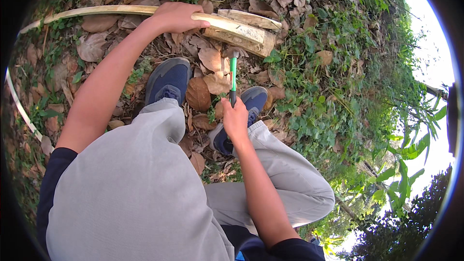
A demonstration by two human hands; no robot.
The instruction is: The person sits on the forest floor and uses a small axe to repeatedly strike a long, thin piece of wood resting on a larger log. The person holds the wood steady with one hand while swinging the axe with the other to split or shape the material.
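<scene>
Two bare hands work over leaf-strewn ground. At upper centre of the frame, the left hand (176, 17) is curled over a long pale wooden strip (111, 10), which curves away to the upper left and rests on a short wooden block (241, 36) just right of the hand. At the centre, the right hand (235, 118) is wrapped tight around the dark grip of a green-handled hammer (233, 75), head pointing up toward the block. Two blue shoes (169, 81) and grey trousers (140, 183) fill the lower frame.
</scene>
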